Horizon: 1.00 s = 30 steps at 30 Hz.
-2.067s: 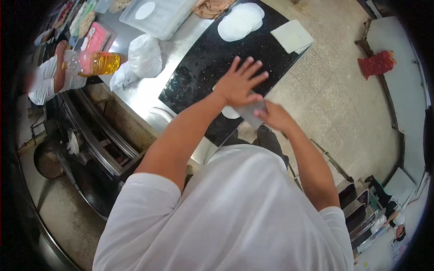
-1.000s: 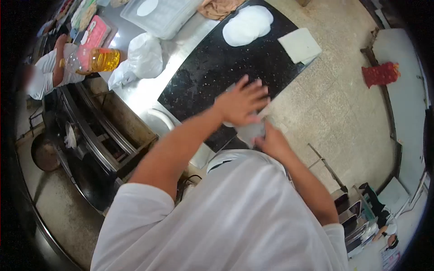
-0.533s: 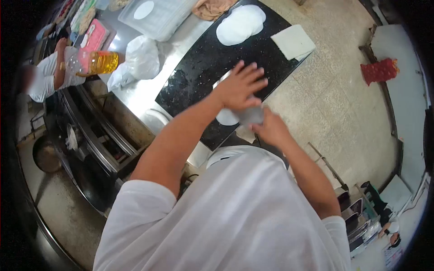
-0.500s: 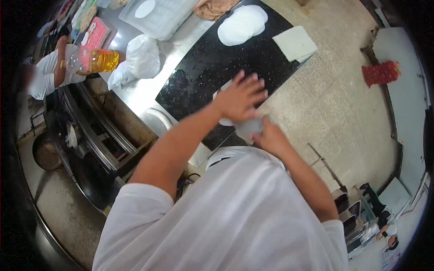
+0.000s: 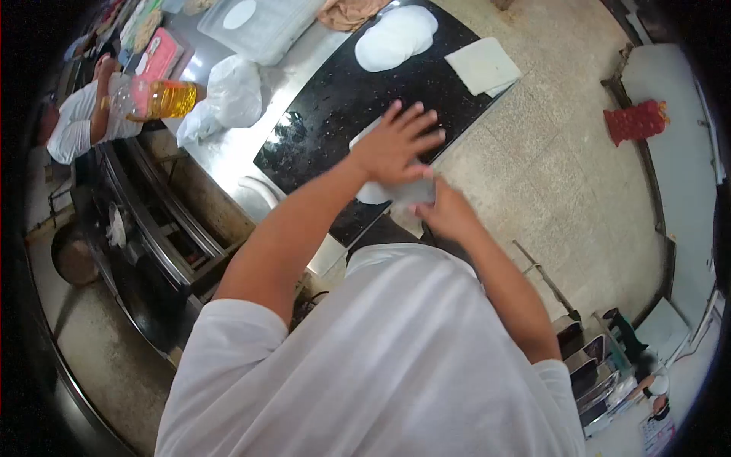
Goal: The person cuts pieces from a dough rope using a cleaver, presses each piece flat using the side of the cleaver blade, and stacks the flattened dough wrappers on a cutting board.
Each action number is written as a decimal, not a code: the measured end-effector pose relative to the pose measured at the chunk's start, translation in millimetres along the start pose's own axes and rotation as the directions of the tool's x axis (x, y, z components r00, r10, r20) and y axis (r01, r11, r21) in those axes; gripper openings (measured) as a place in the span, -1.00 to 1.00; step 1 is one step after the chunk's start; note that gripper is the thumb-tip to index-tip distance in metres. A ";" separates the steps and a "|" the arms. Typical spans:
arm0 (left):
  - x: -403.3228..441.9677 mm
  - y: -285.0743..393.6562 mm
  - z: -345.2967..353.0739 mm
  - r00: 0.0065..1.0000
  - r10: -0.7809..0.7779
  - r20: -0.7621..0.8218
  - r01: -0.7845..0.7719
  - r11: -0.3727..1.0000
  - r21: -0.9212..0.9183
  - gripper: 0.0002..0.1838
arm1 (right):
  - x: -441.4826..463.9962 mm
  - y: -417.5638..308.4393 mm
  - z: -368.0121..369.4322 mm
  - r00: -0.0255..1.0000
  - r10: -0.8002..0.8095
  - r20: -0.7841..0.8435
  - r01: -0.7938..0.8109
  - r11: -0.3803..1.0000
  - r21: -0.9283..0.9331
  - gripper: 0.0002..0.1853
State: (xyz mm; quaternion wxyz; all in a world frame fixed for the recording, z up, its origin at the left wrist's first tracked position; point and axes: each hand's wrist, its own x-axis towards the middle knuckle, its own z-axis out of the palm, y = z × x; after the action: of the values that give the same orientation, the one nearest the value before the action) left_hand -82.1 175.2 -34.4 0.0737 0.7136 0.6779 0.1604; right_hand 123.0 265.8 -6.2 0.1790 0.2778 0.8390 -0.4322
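My left hand [image 5: 397,148] is open, fingers spread, palm down over the near part of a black speckled worktop [image 5: 320,122]. White material shows from under it, including a thin white round sheet [image 5: 371,193] by the wrist. My right hand [image 5: 451,209] is closed at the worktop's near right edge, around the end of a flat grey blade-like tool [image 5: 413,195]. The tool's far end reaches toward the left palm; its handle is hidden in the fingers. Farther off lie a stack of thin white round sheets [image 5: 396,38] and a folded white cloth [image 5: 483,66].
To the left, a steel counter holds a plastic bag [image 5: 234,93], an oil bottle [image 5: 171,99], a clear container [image 5: 259,29] and a brown cloth [image 5: 346,13]. A wok [image 5: 152,301] sits lower left. Another person [image 5: 80,118] stands at far left; a red mesh sack [image 5: 636,122] is at right.
The view has shifted slightly, so the worktop and its things sit a little higher and farther left. Both hands keep nearly the same pose, the right still around the grey tool.
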 end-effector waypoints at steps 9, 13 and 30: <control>27.0 12.3 11.0 0.987 0.160 0.012 -0.161 0.984 0.070 -0.24 | -6.4 2.2 -20.5 0.977 0.213 0.011 -0.213 0.977 -0.001 -0.29; 52.9 -17.1 -3.7 0.970 0.134 -0.204 -0.109 0.986 0.128 -0.21 | 9.1 -10.0 -32.1 0.965 0.055 -0.256 -0.087 0.989 -0.116 -0.36; -73.6 35.1 -23.7 0.749 -0.662 0.013 0.545 0.605 -0.580 -0.64 | -67.0 -21.1 4.4 0.933 0.113 -0.343 -0.114 0.993 0.019 -0.64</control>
State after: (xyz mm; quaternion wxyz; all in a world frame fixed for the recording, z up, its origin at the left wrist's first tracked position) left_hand -59.0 97.1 -10.4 0.2555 0.3678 0.8068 0.3854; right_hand 162.5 231.3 40.8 0.0548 0.3967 0.8403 -0.3654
